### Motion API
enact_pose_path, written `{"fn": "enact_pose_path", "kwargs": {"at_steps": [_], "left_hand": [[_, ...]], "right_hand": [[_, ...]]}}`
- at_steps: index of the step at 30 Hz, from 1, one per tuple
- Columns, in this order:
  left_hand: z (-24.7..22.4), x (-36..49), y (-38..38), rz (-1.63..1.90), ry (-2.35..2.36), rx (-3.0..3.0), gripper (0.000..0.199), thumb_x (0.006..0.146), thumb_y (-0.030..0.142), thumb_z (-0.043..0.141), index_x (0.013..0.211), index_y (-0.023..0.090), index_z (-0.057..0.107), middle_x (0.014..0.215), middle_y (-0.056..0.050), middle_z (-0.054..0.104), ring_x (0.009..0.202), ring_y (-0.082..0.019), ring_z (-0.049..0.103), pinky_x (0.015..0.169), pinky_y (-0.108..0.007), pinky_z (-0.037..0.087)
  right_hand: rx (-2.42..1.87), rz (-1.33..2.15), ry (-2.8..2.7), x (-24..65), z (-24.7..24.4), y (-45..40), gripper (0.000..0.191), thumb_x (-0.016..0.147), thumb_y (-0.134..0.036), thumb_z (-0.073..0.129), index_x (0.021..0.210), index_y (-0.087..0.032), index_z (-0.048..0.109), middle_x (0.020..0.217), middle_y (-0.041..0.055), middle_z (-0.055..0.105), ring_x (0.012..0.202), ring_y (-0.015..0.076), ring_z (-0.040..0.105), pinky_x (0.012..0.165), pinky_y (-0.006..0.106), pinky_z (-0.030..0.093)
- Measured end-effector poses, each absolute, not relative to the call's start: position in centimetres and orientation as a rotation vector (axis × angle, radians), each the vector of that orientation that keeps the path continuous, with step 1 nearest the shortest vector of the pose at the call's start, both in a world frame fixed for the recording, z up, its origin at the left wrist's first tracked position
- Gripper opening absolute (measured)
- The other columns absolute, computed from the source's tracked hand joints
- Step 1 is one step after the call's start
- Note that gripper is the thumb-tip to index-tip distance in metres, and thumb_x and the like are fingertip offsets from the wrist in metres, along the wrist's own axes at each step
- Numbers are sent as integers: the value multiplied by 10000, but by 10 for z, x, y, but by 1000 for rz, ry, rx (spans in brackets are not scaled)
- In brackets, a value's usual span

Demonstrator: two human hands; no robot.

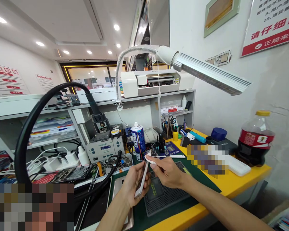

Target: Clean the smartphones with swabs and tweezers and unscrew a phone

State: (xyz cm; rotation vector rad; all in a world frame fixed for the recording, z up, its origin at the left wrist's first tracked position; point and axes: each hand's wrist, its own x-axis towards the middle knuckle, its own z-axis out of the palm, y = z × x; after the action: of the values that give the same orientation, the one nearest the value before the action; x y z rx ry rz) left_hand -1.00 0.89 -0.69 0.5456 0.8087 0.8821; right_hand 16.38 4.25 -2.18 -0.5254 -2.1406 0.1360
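Note:
My left hand is wrapped round a phone with a pale edge, held tilted on its side above the work mat. At the phone's upper end, my right hand pinches a small white piece that looks like a tissue or cloth and touches the phone there. Below both hands lies a dark perforated pad on a green mat. Just behind them stand a blue spray can and a white pen-like stick. The phone's face is mostly hidden by my fingers.
A hot-air station stands at the back left, its black hose arching over the left side. A lamp hangs above. On the yellow table are a cola bottle and a white case. Phone parts crowd the left.

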Motion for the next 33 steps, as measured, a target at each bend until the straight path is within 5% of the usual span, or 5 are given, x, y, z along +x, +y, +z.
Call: {"fn": "enact_pose_path", "kwargs": {"at_steps": [11, 23, 33], "left_hand": [[-9, -12, 12, 922, 867, 479, 338, 895, 396, 544, 659, 154, 544, 422, 44, 450, 285, -69, 410, 276, -156, 304], [-3, -6, 11, 931, 755, 458, 409, 951, 373, 472, 615, 147, 524, 404, 28, 443, 306, -73, 417, 323, -163, 301], [-5, -6, 4, 842, 839, 669, 587, 907, 549, 462, 480, 149, 512, 355, -8, 462, 214, -115, 414, 198, -203, 276]], "right_hand": [[-235, -25, -2181, 154, -27, 23, 452, 936, -189, 468, 1386, -154, 497, 651, 28, 690, 500, 161, 600, 516, 276, 420], [-26, -192, -2140, 147, -25, 21, 360, 910, -246, 469, 1241, -153, 576, 610, -10, 656, 475, 143, 551, 489, 282, 362], [-197, -114, -2031, 162, -18, 34, 459, 923, -150, 471, 1382, -160, 493, 592, -29, 604, 454, 136, 464, 505, 278, 326]]}}
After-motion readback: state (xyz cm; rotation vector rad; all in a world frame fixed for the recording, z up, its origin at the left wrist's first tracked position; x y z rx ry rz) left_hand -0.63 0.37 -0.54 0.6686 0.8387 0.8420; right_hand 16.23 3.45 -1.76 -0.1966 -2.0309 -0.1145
